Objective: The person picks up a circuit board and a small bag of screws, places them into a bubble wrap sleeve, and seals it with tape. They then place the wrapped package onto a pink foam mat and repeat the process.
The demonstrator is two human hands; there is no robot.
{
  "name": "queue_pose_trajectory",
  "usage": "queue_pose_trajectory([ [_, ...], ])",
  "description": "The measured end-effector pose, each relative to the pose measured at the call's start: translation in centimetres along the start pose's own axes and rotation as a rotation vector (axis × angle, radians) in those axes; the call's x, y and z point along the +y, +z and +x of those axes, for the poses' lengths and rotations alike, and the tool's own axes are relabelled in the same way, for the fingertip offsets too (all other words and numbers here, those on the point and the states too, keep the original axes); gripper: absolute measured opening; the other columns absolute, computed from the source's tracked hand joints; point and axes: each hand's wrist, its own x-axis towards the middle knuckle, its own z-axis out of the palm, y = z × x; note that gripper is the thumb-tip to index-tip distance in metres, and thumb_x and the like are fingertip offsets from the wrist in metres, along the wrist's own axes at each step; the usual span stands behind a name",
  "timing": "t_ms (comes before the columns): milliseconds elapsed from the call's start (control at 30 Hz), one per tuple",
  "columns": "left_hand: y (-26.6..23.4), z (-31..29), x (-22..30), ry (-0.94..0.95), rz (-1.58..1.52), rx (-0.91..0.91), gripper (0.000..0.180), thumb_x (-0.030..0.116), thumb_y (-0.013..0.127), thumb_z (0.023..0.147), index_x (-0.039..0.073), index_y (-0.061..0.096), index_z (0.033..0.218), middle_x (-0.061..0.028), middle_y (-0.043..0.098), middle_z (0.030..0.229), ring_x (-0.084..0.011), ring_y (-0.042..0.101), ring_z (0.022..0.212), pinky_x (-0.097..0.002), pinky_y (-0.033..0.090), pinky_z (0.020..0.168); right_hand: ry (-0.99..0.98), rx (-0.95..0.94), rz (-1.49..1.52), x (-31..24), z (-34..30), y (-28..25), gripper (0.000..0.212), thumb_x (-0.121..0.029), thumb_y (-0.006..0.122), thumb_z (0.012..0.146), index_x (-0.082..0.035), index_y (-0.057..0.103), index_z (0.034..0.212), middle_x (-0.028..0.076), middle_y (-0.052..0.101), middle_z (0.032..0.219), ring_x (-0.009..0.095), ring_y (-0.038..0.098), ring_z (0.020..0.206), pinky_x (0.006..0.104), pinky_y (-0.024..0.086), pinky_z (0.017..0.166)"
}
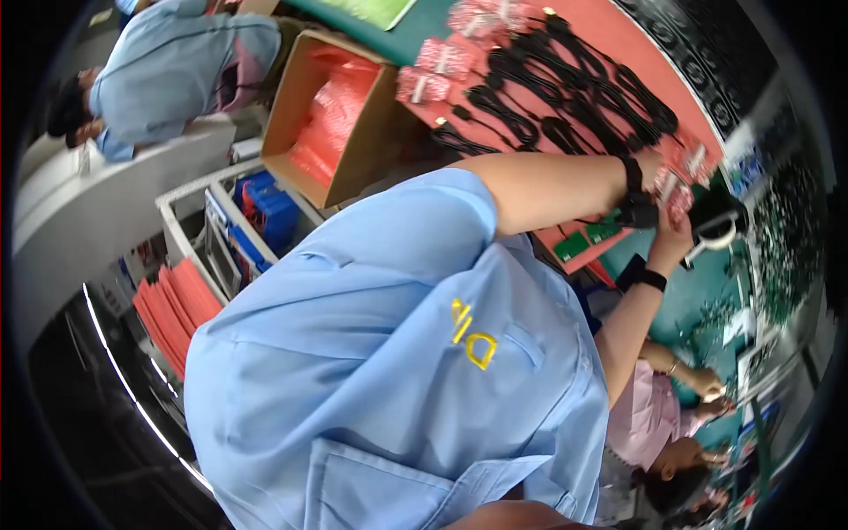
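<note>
A small pink bubble-wrap packet [675, 196] with a pale strip lies between my two hands at the far right end of the pink mat [618, 26]. My left hand [650, 168], with a black band at the wrist, grips its upper side; the fingers show only in part. From below, my right hand [674, 240], also with a dark wristband, is closed on the packet. What the packet contains is hidden. Next to my left hand lie several bundled black cables [579, 97]. Another pink packet [698, 161] rests just beyond the hands.
More pink bubble packets [444, 60] lie at the mat's far left. A cardboard box [382, 106] holds pink bubble wrap. Green circuit boards [572, 247] sit near my right forearm; a white ring-shaped item [712, 240] is beyond. Co-workers sit at left [177, 75] and lower right [649, 411].
</note>
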Motion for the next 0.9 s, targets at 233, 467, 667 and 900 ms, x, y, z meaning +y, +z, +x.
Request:
queue_pose_trajectory([
  [233, -16.2, -13.5, 6.1, -0.418, -1.382, 0.166, 0.019, 0.019, 0.053, 0.09, 0.003, 0.059, 0.099, -0.0086, 0.065, 0.088, -0.0131, 0.062, 0.077, -0.025, 0.049, 0.064, 0.189, 0.055, 0.183, 3.7, 1.5, -0.8, 0.048, -0.004, 0.066, 0.082, 0.006, 0.045, 0.124, 0.011, 0.06, 0.105, 0.016, 0.059, 0.091, 0.0268, 0.049, 0.08],
  [467, -29.4, -32.3, -10.1, -0.493, -0.564, 1.258, 0.022, 0.008, 0.057, 0.084, -0.001, 0.055, 0.104, -0.0109, 0.062, 0.098, -0.0169, 0.06, 0.086, -0.0281, 0.048, 0.078, 0.066, 0.303, -0.107, -2.9, -5.2, 3.3, 0.068, -0.01, 0.06, 0.086, 0.001, 0.02, 0.14, 0.019, 0.047, 0.127, 0.022, 0.053, 0.107, 0.0331, 0.043, 0.089],
  [667, -30.7, -48.4, -34.1, -1.58, -0.246, 0.731, 0.053, 0.024, 0.073, 0.067, -0.006, 0.056, 0.109, -0.0215, 0.063, 0.104, -0.0294, 0.063, 0.094, -0.0364, 0.051, 0.079, -0.097, 0.152, -0.083, -4.7, -7.9, 7.5, 0.054, -0.01, 0.054, 0.088, -0.002, 0.032, 0.137, 0.017, 0.044, 0.131, 0.021, 0.055, 0.102, 0.0317, 0.044, 0.088],
  [900, -32.0, -47.2, -36.3, -1.766, -0.431, 0.692, 0.04, 0.022, 0.072, 0.068, -0.005, 0.062, 0.096, -0.0184, 0.066, 0.088, -0.0284, 0.066, 0.078, -0.0373, 0.052, 0.071, 0.026, 0.076, -0.195, -7.4, -10.5, 13.6, 0.04, 0.0, 0.048, 0.089, 0.002, 0.041, 0.128, 0.015, 0.053, 0.121, 0.019, 0.057, 0.103, 0.0287, 0.048, 0.084],
])
